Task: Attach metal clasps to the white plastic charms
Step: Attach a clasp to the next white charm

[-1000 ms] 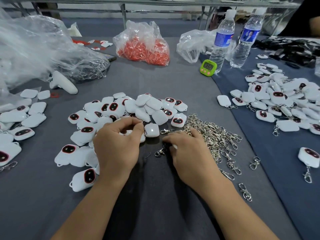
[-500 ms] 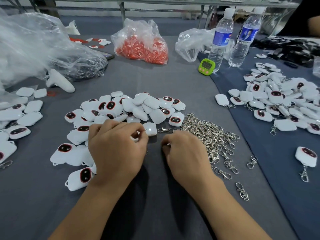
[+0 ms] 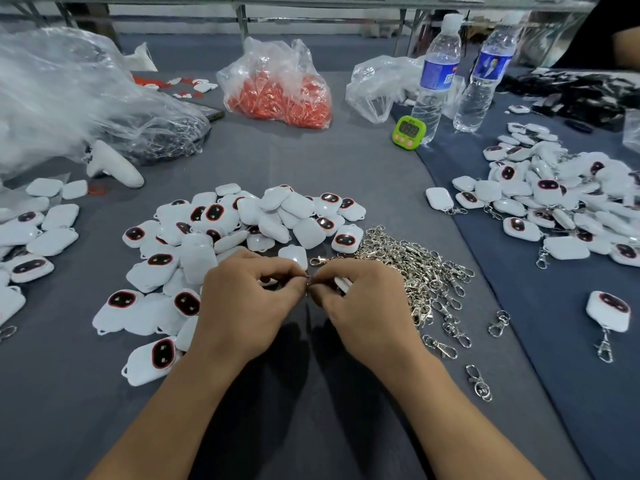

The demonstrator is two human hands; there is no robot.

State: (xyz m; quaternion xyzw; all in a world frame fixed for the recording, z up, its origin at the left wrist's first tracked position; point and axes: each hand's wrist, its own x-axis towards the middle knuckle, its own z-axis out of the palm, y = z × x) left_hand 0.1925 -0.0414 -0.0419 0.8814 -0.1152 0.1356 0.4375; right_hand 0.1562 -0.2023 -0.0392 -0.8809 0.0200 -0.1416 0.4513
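- Your forearms reach in from the bottom edge over the grey surface [image 3: 52, 393].
- Your left hand [image 3: 249, 303] and right hand [image 3: 367, 306] meet fingertip to fingertip with fingers curled. Both pinch one small metal clasp [image 3: 307, 279] between them, just above the surface.
- A white charm edge [image 3: 343, 284] shows under your right fingers; I cannot tell whether you are gripping it.
- Just right of your right hand lies the pile of clasps [image 3: 415, 271], with loose clasps [image 3: 479, 382] scattered nearer you.
- Left of and beyond your left hand is the heap of white charms [image 3: 225, 237], many showing dark, red-rimmed faces.
- At the right, on the blue cloth [image 3: 554, 375], a single finished charm [image 3: 607, 311] lies with its clasp hanging; beyond it is a heap of finished charms [image 3: 554, 202].
- Farther back, a green timer [image 3: 408, 131] sits just beside two water bottles [image 3: 436, 77].
- A bag of orange pieces [image 3: 280, 88] sits centre-back, and a large clear plastic bag [image 3: 69, 98] is at the left.
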